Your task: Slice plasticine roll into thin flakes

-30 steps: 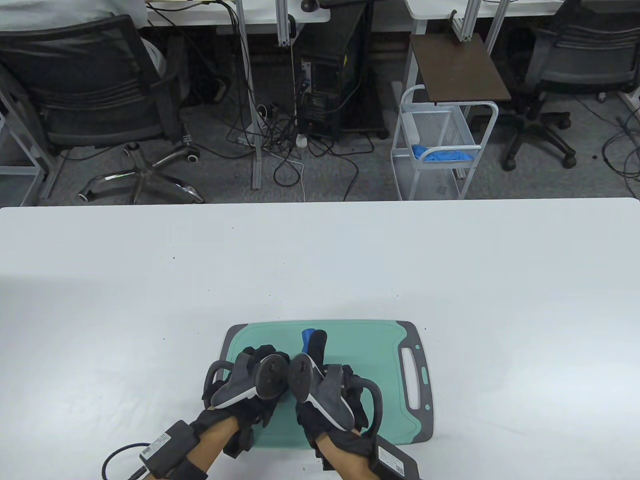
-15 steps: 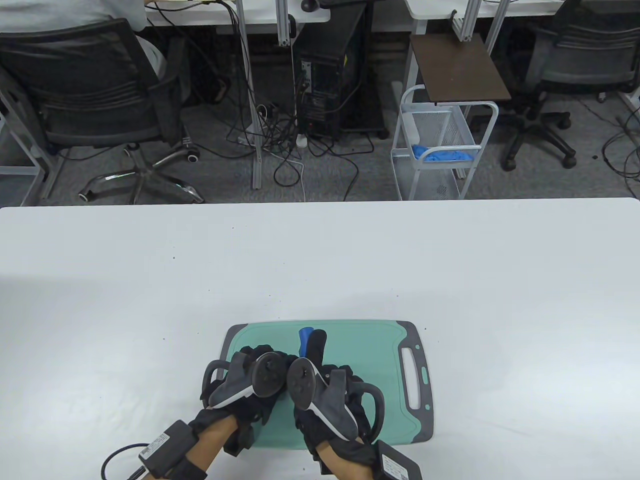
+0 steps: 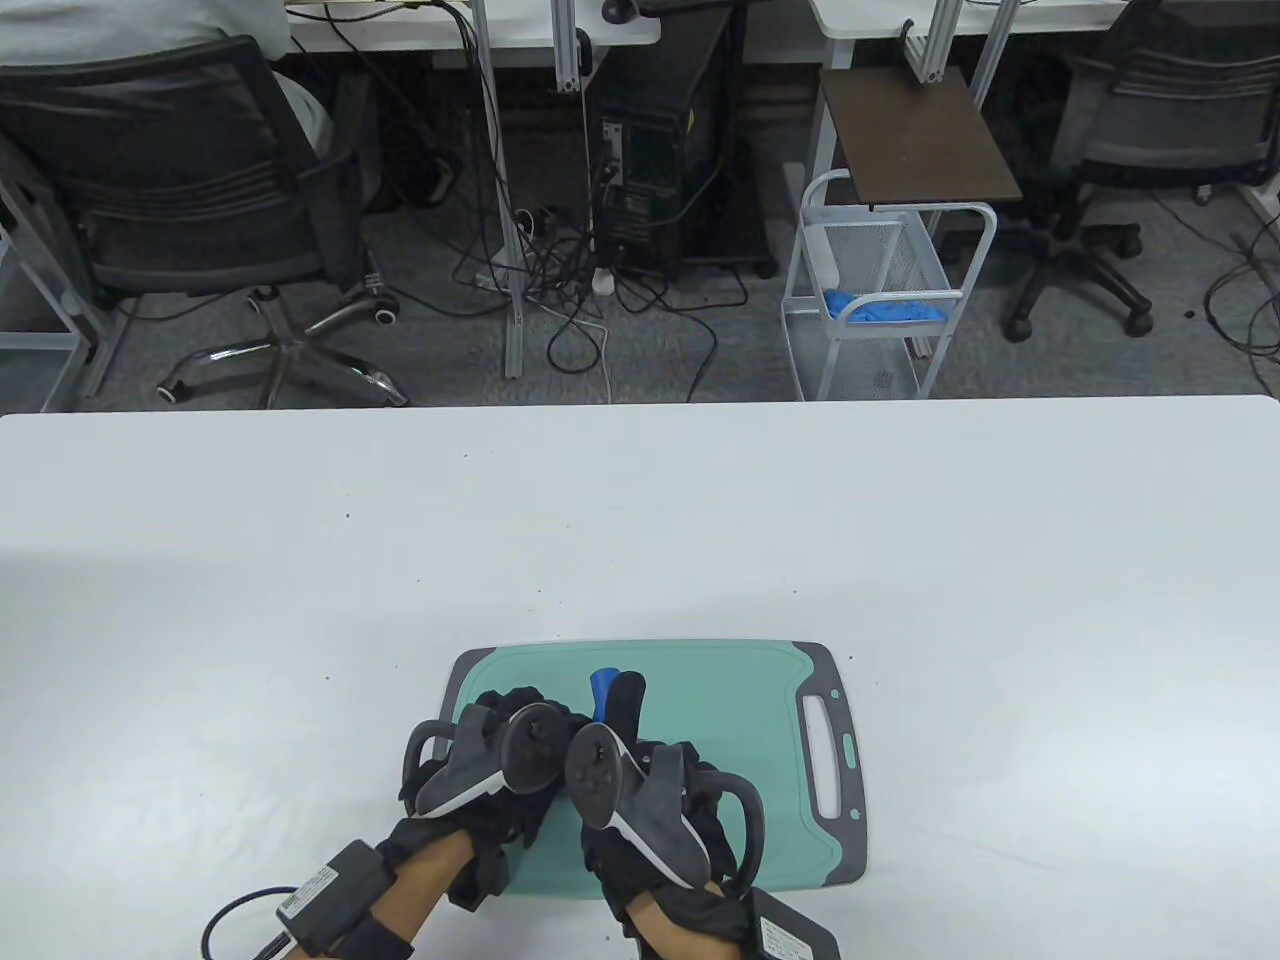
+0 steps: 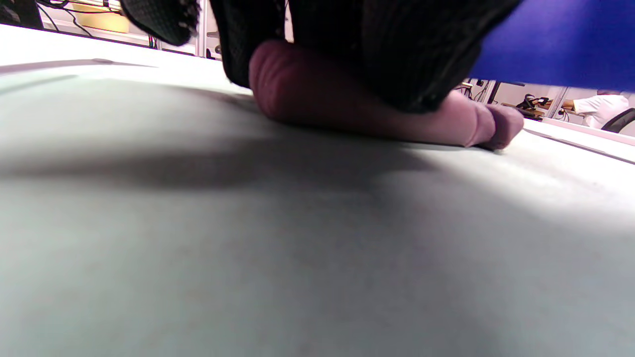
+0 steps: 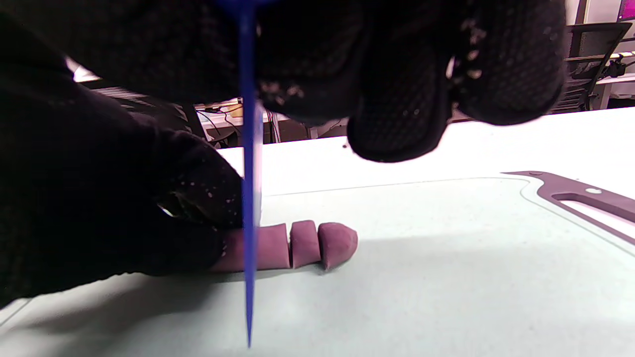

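A purple plasticine roll (image 5: 270, 247) lies on the green cutting board (image 3: 740, 720). Two cut slices (image 5: 303, 244) stand at its right end. My left hand (image 3: 512, 722) presses down on the roll's left part; its fingers (image 4: 357, 44) cover the roll (image 4: 317, 99) in the left wrist view. My right hand (image 3: 628, 705) grips a blue plastic knife (image 3: 602, 690). The blade (image 5: 248, 223) stands edge-on and points down, in line with the roll just right of my left fingers (image 5: 188, 218). I cannot tell whether it touches the roll.
The board has a grey handle end with a slot (image 3: 825, 750) on the right. The white table (image 3: 640, 520) stretches far beyond the board. Chairs, cables and a wire cart (image 3: 880, 300) stand past the table's far edge.
My right hand has shifted a little to the left with the knife, closer to my left hand. My left hand has stayed on the roll.
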`<action>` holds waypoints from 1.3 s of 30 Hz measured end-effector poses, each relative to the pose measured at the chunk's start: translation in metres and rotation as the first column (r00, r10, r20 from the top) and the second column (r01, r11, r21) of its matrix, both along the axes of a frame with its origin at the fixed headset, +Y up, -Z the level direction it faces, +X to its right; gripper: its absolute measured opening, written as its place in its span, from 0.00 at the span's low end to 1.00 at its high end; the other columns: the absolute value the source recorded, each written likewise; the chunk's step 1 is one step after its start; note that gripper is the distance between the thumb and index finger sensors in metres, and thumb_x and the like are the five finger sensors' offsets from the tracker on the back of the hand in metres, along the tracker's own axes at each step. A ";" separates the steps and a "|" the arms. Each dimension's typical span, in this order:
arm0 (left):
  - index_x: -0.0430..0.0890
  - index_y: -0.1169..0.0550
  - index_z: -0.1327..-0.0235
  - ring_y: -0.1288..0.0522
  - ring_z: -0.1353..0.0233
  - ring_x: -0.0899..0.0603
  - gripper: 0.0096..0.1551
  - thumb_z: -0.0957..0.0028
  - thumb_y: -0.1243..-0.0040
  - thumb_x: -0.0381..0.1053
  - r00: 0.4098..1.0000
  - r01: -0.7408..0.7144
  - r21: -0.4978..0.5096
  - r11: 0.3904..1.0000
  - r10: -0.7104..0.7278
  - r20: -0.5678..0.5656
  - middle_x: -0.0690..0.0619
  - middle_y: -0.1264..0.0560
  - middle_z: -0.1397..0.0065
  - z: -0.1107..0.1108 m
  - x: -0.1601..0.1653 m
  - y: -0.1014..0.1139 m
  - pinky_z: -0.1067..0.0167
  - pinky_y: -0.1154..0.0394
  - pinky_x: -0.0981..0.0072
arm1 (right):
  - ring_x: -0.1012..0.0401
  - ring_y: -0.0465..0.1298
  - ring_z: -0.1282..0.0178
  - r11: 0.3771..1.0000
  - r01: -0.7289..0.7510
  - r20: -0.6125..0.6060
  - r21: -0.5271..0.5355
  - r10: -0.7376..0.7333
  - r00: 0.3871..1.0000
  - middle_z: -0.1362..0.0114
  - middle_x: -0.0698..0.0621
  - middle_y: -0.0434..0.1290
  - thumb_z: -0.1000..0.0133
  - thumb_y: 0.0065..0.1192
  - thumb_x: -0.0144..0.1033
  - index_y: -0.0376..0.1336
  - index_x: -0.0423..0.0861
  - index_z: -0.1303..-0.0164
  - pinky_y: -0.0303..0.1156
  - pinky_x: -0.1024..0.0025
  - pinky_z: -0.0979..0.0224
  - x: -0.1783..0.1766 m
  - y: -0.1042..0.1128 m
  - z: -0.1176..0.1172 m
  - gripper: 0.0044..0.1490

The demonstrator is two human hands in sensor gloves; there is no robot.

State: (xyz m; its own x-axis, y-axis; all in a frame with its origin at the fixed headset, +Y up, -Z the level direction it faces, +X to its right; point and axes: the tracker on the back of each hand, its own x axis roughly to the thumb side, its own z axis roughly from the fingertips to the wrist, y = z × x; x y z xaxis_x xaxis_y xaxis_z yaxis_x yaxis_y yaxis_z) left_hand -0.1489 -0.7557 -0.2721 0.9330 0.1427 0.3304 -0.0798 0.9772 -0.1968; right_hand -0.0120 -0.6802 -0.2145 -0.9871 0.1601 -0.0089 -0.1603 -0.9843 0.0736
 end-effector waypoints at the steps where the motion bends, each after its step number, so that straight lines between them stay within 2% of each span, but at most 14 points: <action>1: 0.63 0.24 0.41 0.29 0.20 0.41 0.29 0.59 0.32 0.58 1.000 0.000 0.000 1.000 0.000 0.000 0.63 0.23 0.28 0.000 0.000 0.000 0.23 0.35 0.39 | 0.45 0.80 0.51 1.000 0.002 0.000 -0.005 -0.002 1.000 0.61 0.48 0.79 0.49 0.68 0.44 0.38 0.43 0.22 0.75 0.40 0.44 0.000 -0.001 0.000 0.56; 39: 0.64 0.24 0.41 0.29 0.20 0.41 0.28 0.58 0.33 0.58 1.000 -0.017 -0.029 0.999 0.016 -0.006 0.63 0.24 0.28 -0.001 -0.001 0.000 0.24 0.35 0.39 | 0.45 0.80 0.51 0.998 -0.062 -0.011 0.028 0.062 0.998 0.61 0.48 0.78 0.48 0.67 0.44 0.38 0.43 0.22 0.75 0.40 0.44 -0.008 -0.007 -0.003 0.56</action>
